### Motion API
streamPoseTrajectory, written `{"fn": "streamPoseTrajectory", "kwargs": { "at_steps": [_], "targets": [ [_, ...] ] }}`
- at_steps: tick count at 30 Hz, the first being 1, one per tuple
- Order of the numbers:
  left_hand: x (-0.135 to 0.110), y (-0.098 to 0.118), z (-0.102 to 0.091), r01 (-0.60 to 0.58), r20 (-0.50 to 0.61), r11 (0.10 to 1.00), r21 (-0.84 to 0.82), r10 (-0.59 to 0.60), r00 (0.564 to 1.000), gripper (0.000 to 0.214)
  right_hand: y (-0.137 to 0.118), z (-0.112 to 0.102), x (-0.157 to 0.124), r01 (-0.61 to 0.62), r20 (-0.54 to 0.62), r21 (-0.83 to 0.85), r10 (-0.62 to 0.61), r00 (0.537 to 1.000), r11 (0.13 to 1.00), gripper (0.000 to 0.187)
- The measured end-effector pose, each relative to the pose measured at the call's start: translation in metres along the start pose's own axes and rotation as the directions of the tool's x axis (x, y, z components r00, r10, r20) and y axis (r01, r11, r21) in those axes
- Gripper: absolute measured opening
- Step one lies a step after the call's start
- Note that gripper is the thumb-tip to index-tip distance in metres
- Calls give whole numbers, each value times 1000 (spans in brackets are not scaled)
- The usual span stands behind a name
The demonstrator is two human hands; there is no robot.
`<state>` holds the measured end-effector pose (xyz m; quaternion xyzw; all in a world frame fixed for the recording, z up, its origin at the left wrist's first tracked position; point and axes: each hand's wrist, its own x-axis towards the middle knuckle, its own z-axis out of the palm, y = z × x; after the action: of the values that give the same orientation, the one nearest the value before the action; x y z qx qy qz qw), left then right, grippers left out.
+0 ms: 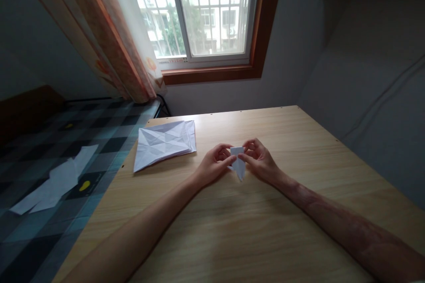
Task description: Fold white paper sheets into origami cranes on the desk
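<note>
A small folded white paper piece (238, 164) with a pointed lower tip is held just above the light wooden table (265, 230) near its middle. My left hand (214, 164) pinches its left side with thumb and fingers. My right hand (259, 159) pinches its upper right edge. Both forearms stretch over the table from the near edge.
A creased white sheet (164, 143) lies at the table's far left. Left of the table is a bed with a checked cover (49, 177) carrying loose white papers (56, 181). A window (206, 13) and a curtain (113, 35) are behind; grey wall on the right.
</note>
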<state>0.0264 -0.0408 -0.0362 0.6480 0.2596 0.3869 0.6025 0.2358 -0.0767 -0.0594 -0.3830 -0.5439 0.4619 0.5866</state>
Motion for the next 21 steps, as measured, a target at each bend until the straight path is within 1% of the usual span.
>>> {"fn": "streamPoseTrajectory", "kwargs": {
  "at_steps": [3, 6, 8, 10, 13, 21],
  "targets": [
    [-1, 2, 0, -13, -15, 1000, 16, 13, 1000, 46, 1, 0, 2, 10, -54, 19, -9, 998, 1000, 49],
    [-4, 7, -1, -23, -12, 988, 155, 25, 1000, 39, 0, -1, 3, 31, -85, 0, -31, 996, 1000, 48],
    [-6, 10, -2, -66, 31, 960, 273, 59, 998, 33, -1, -2, 4, 50, -89, -34, -53, 995, 998, 44],
    [-7, 13, -3, -138, 84, 929, 344, 116, 990, 28, -2, -2, 4, 61, -97, -75, -69, 993, 995, 40],
    [-6, 14, -3, -197, 109, 905, 378, 168, 980, 24, -2, -4, 5, 58, -117, -93, -69, 991, 994, 38],
    [-6, 13, 1, -222, 88, 894, 390, 203, 975, 27, -2, -3, 5, 33, -140, -8, -33, 990, 999, 45]
  ]
}}
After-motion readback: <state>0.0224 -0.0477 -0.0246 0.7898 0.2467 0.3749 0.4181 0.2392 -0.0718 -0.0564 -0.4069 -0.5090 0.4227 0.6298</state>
